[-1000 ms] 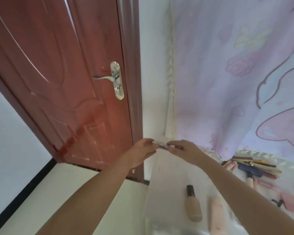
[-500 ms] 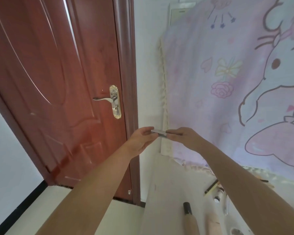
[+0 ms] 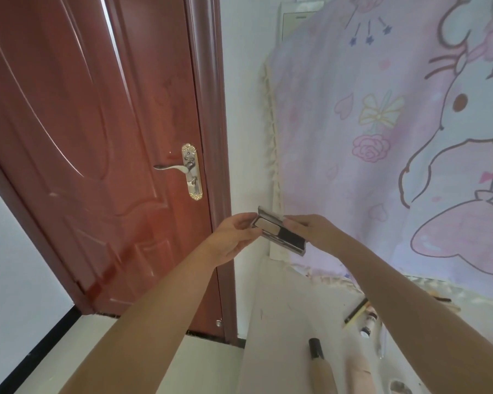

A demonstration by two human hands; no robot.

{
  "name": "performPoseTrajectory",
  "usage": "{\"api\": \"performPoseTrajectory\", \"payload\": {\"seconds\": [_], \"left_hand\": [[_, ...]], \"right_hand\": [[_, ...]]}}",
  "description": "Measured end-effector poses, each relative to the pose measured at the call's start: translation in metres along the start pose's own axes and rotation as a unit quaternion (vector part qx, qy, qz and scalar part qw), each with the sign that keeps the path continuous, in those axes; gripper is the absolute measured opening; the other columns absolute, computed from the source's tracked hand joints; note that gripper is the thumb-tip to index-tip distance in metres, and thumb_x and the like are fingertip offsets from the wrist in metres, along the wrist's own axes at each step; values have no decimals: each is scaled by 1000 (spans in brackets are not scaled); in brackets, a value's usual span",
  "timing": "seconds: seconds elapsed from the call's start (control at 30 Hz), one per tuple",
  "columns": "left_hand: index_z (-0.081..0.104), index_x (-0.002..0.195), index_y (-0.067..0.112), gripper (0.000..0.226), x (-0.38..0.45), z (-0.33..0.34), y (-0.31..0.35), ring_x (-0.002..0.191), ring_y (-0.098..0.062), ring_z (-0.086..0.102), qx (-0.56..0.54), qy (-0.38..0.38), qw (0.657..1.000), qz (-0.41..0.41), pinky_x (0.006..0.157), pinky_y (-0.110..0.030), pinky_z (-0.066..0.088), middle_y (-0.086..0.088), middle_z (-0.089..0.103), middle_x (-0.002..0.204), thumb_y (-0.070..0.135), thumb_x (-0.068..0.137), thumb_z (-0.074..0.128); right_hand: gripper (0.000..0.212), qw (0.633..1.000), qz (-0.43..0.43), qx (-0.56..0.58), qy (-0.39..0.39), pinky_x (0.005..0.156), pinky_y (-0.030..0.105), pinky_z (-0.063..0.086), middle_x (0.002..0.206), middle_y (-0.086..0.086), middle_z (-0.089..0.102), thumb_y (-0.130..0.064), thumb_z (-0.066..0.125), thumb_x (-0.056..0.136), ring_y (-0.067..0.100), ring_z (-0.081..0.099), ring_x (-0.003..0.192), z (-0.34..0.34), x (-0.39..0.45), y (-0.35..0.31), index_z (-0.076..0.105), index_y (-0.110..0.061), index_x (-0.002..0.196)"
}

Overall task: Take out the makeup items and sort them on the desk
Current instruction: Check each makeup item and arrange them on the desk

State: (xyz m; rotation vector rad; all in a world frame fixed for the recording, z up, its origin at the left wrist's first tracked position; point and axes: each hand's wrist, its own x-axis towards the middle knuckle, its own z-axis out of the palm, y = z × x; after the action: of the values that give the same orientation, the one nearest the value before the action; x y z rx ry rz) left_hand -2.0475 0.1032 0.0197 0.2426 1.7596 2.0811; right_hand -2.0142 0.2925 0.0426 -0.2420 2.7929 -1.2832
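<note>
Both my hands hold a small rectangular makeup palette (image 3: 279,232) up in front of the wall, its lid lifted so pale and dark pans show. My left hand (image 3: 234,234) pinches its left end; my right hand (image 3: 310,231) pinches its right end and lid edge. Below, on the white desk (image 3: 279,322), lie a beige foundation bottle with a black cap (image 3: 320,365), a pink tube (image 3: 359,376), a small vial (image 3: 367,325) and pencils (image 3: 355,312), partly hidden by my right forearm.
A red-brown door (image 3: 97,166) with a metal handle (image 3: 180,167) stands at the left, shut. A pastel cartoon cloth (image 3: 382,137) hangs on the wall behind the desk. Pale floor lies left of the desk's edge.
My head has tilted up, so the desk items slid lower in view. The palette, held closed and edge-on before, now has its lid lifted and its pans facing me.
</note>
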Motion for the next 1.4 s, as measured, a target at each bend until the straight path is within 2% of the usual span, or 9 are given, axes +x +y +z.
{"api": "performPoseTrajectory", "payload": {"seconds": [0.17, 0.33, 0.47, 0.7, 0.83, 0.93, 1.0, 1.2, 1.4], "left_hand": [[47, 122, 16, 51, -1, 3, 8, 86, -10, 60, 213, -29, 977, -12, 76, -15, 52, 2, 62, 95, -15, 83, 54], [41, 136, 10, 66, 2, 5, -8, 95, -18, 57, 384, -3, 923, -6, 91, -32, 46, -16, 62, 113, -11, 77, 62], [40, 137, 11, 66, 8, 1, -46, 95, -16, 55, 403, -18, 914, -39, 89, -26, 44, -16, 62, 112, -6, 78, 65], [44, 134, 9, 65, 19, -13, -134, 90, -16, 55, 388, -21, 914, -113, 84, -28, 46, -19, 63, 113, -5, 75, 67], [45, 130, 5, 65, 6, -21, -180, 90, -17, 55, 378, -24, 909, -177, 83, -30, 48, -15, 61, 105, -4, 72, 71], [45, 128, 5, 62, -13, -21, -203, 86, -16, 52, 396, -26, 894, -210, 65, -19, 42, -11, 57, 97, -2, 73, 71], [44, 128, 6, 61, -22, -21, -213, 84, -18, 53, 411, -22, 885, -218, 65, -21, 42, -11, 59, 98, 0, 73, 71], [43, 122, 6, 50, -32, -15, -224, 106, -28, 58, 516, -36, 824, -230, 85, -35, 48, -15, 59, 118, 9, 79, 68], [42, 120, 7, 41, -39, -8, -230, 105, -29, 57, 593, -43, 771, -228, 81, -36, 47, -13, 58, 117, 13, 84, 60]], "right_hand": [[30, 998, 6, -56, 41, 68, 7, 35, 95, -3, 63, -36, 45, 93, 10, 53, 85, -4, 3, 3, 66, -22, 110], [35, 996, 69, -51, 38, 71, 29, 52, 90, 16, 64, -35, 55, 88, 18, 55, 75, -1, 13, 22, 66, -5, 102], [44, 990, 125, -59, 0, 60, 18, 46, 85, 10, 56, -37, 48, 92, 23, 57, 78, 16, 21, 47, 62, 3, 102], [42, 962, 265, -15, -61, 77, 35, 54, 89, 14, 57, -40, 51, 90, 29, 60, 82, 63, 35, 100, 60, 1, 93], [55, 939, 284, -112, -160, 55, 22, 39, 86, 12, 53, -46, 44, 91, 22, 50, 67, 96, 28, 125, 60, 5, 107], [54, 925, 281, -126, -221, 50, 19, 36, 88, 10, 53, -46, 43, 92, 14, 45, 59, 121, 18, 140, 59, 3, 110], [52, 920, 275, -129, -247, 49, 18, 36, 86, 10, 54, -46, 44, 92, 13, 45, 58, 134, 14, 147, 59, 1, 109], [48, 921, 273, -133, -243, 51, 18, 34, 54, 2, 41, -50, 45, 89, 12, 41, 48, 146, 8, 156, 44, -12, 59], [50, 926, 279, -133, -215, 50, 18, 32, 56, 1, 43, -50, 43, 90, 13, 45, 48, 153, 9, 159, 45, -8, 64]]}}
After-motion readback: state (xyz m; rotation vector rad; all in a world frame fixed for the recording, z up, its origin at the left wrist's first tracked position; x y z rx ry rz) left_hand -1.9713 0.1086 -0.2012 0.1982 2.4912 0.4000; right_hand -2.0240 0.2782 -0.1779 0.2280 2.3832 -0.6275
